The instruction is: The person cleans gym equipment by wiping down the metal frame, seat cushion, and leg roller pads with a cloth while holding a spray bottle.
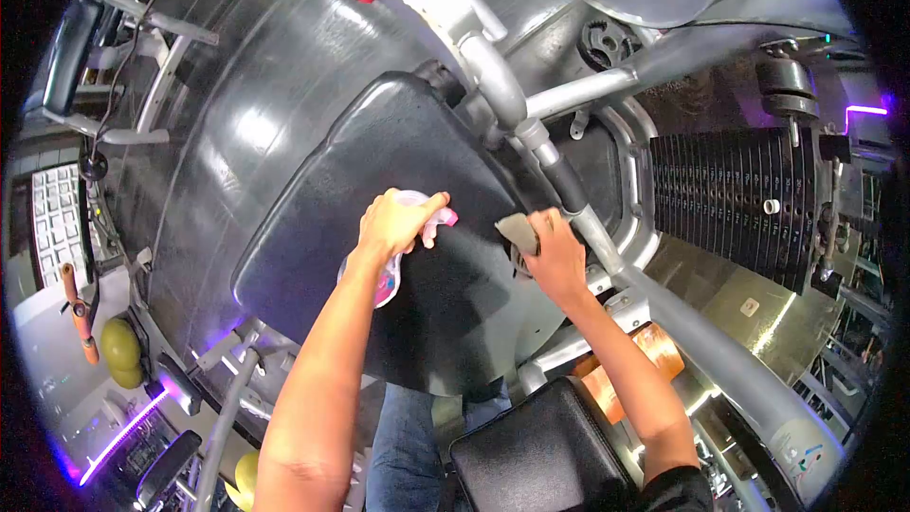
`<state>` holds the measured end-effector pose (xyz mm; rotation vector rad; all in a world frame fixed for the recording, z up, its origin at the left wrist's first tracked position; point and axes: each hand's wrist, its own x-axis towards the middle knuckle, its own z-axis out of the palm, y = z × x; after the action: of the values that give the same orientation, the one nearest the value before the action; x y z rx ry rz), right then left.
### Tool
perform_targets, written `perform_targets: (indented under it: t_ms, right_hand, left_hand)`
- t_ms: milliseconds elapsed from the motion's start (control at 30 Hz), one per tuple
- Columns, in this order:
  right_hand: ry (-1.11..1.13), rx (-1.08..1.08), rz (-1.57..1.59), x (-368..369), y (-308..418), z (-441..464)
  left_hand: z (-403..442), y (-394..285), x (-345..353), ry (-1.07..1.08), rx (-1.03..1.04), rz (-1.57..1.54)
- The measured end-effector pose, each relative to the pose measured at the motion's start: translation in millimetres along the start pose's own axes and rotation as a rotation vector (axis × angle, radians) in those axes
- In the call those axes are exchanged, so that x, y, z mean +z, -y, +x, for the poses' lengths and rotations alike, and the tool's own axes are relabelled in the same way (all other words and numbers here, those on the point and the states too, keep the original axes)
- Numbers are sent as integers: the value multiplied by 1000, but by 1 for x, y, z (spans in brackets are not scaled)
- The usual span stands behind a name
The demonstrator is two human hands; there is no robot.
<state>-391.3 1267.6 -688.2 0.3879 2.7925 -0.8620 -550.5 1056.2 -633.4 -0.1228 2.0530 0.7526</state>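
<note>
The left grip (403,220) is wrapping around a spray bottle (387,286); the right grip (550,245) is pinching a greyish cloth (517,230), the black pad (398,142) lying beneath both.

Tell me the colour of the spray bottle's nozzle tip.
The nozzle tip is bright pink, shown in the head view.

And here's the clothing: down at six o'clock come blue denim jeans (403,446), the cloth softly faded, a second patch of the same blue just to the right. Over at five o'clock, a black sleeve (681,490), plain and dark, its edge ending around the elbow! Both forearms (318,389) are bare, slim at the wrist and fuller toward the elbow, with a faint crease at seven o'clock. The left hand (391,225) and right hand (557,251) are bare too, fingers slender.
</note>
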Motion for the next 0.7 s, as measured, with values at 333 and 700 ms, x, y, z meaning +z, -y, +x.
perform_targets:
  t_ms: [333,700]
  right_hand:
    - [-260,55,358,15,34,80]
    - [-66,219,9,-3,-6,42]
  left_hand:
    - [4,5,2,-15,-24,10]
    - [5,7,2,3,-29,-6]
